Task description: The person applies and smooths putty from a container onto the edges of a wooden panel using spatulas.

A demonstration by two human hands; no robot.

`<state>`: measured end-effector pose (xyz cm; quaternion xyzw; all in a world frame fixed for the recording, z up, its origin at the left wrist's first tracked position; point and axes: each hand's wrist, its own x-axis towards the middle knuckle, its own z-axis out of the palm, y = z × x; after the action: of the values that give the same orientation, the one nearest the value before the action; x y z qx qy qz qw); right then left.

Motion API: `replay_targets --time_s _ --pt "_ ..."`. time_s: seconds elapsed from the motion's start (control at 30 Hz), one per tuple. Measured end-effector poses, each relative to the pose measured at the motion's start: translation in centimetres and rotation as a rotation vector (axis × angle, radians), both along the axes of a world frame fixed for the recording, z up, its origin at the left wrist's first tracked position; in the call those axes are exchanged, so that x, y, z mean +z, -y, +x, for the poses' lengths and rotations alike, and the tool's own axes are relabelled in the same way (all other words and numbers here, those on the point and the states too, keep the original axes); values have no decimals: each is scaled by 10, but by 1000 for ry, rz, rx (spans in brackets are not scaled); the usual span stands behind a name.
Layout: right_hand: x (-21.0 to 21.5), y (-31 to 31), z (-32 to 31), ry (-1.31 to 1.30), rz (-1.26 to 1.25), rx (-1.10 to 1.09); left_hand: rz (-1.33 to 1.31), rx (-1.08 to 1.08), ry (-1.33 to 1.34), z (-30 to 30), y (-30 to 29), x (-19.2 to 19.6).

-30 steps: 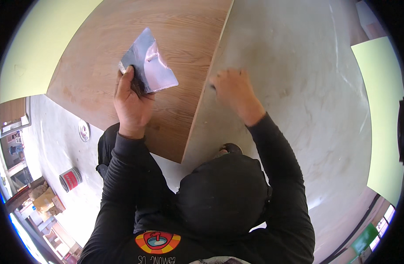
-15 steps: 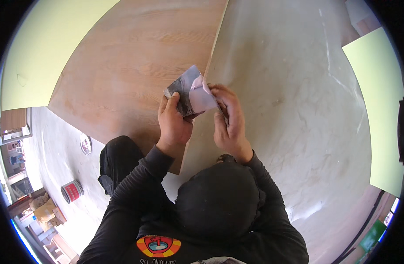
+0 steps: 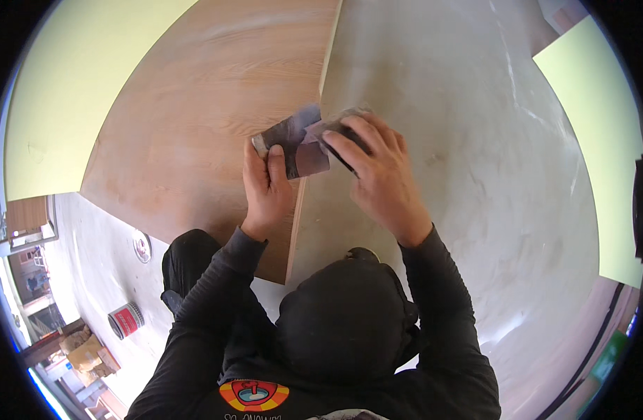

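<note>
My left hand (image 3: 267, 183) pinches a creased sheet of sandpaper (image 3: 313, 159), thumb on top, above the edge of the wood-grain board. The sheet is smudged dark grey, with paler lilac patches, and partly folded. Just to its right, my right hand (image 3: 381, 157) is closed on a dark, flat piece with a dusty grey face (image 3: 353, 117); the fingers cover much of it and its exact kind is unclear. That piece meets or overlaps the right end of the sandpaper.
The wood-grain board (image 3: 216, 105) spreads out ahead on the left, its pale edge running away from me. Concrete floor (image 3: 461, 210) lies to the right. Pale yellow panels (image 3: 62, 105) stand at both sides. A red-labelled can (image 3: 126, 320) and a round lid (image 3: 141, 246) sit at the left.
My right hand has turned over and risen, bringing the dark piece into view against the sandpaper. My left hand, still holding the sheet, has shifted slightly left.
</note>
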<state>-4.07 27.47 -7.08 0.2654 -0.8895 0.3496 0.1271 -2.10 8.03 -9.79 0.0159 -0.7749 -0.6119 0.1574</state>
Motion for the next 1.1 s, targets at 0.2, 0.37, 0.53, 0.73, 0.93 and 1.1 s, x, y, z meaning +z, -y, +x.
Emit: replay_targets --time_s 0.2,0.37,0.53,0.73,0.93,1.1 --pt "-18 24 17 2 7 42 -255 51 -42 0 10 5" --pt "-49 17 13 295 -311 185 106 247 -212 -23 31 30" --pt "-20 33 9 146 -795 186 848 37 478 -14 39 11" --pt "-46 33 17 154 -655 194 841 -24 408 -10 11 12" --pt "-58 -5 14 326 -416 40 620 -82 142 -23 22 8" --pt "-26 -10 -16 -10 -235 16 79 -77 85 -34 15 14"
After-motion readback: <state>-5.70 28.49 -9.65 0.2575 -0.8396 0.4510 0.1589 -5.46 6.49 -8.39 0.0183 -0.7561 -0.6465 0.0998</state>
